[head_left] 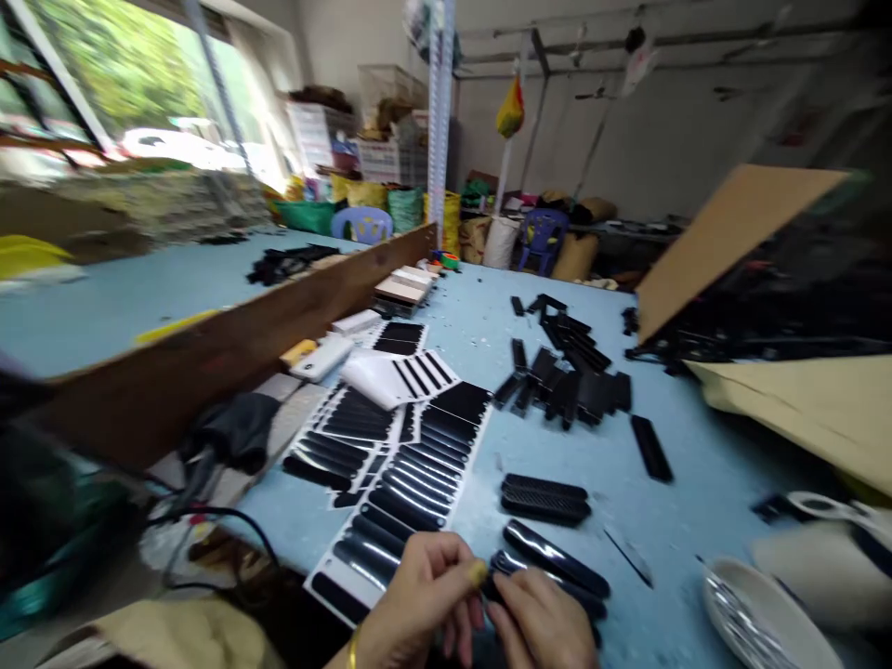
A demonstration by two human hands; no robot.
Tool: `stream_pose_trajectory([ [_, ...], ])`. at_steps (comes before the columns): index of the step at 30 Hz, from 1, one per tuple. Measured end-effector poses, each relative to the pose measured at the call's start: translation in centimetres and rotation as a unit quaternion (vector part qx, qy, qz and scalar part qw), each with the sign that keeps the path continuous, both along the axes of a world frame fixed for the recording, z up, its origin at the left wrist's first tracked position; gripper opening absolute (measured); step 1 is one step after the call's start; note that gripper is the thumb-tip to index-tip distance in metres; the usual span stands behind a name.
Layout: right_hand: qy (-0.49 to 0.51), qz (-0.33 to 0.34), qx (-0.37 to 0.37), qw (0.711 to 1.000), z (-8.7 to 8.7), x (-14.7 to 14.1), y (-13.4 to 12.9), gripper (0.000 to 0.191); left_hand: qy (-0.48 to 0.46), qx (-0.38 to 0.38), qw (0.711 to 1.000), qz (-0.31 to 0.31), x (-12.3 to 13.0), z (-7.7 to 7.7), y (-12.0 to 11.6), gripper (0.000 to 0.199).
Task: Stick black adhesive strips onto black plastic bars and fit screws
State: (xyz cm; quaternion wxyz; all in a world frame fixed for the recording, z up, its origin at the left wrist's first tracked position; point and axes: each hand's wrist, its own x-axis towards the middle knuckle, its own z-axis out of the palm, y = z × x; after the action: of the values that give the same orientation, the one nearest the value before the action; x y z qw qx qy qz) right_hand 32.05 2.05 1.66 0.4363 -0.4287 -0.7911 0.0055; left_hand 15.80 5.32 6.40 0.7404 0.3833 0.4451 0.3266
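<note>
Handling a small dark piece (490,587) with both hands, low at the near side of the blue worktop (689,530). Piece sits between the fingertips, just above the near glossy black strips (557,559); mostly hidden, can't make out its shape. Left hand (436,595): fingers curled, thumb toward the piece. Right hand (547,623): fingers bent in from the other side. Can't tell which one actually grips, or how firmly.

To do it well, I'd hold by the edges; shiny faces probably show prints. Let one hand steady, the other do the fine work, light pressure, as thin stock may flex or crease. Raise the piece a bit off the strips below so nothing scuffs. Watch the left wrist: the white-backed sheet of black strips (418,478) lies right beside it, easy to drag. Thin pointed tool (631,557) lies to the right, past the strips; mind it when reaching toward the bowl (731,569) at near right.
</note>
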Motion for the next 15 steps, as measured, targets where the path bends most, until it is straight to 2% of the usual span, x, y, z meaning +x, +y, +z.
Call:
stream_pose_trajectory([
  [4, -0.008, 0.005, -0.001, 1.000, 1.9, 1.2, -0.5, 0.021, 0.033, 0.013, 0.997, -0.061, 1.4, -0.7, 0.8, 0.042],
  [8, 0.004, -0.015, 0.002, 1.000, 2.9, 2.2, -0.9, 0.022, 0.005, 0.002, 0.993, -0.117, 2.1, -1.1, 1.0, 0.036],
  [12, 0.022, -0.090, -0.036, 0.995, 2.9, 4.6, -2.2, 0.023, -0.025, -0.034, 0.993, -0.113, 2.2, -1.0, 1.8, 0.034],
  [15, 0.057, -0.107, -0.067, 0.990, 2.0, 5.8, -3.3, 0.022, -0.025, -0.043, 0.994, -0.096, 2.3, -1.0, 2.4, 0.032],
])
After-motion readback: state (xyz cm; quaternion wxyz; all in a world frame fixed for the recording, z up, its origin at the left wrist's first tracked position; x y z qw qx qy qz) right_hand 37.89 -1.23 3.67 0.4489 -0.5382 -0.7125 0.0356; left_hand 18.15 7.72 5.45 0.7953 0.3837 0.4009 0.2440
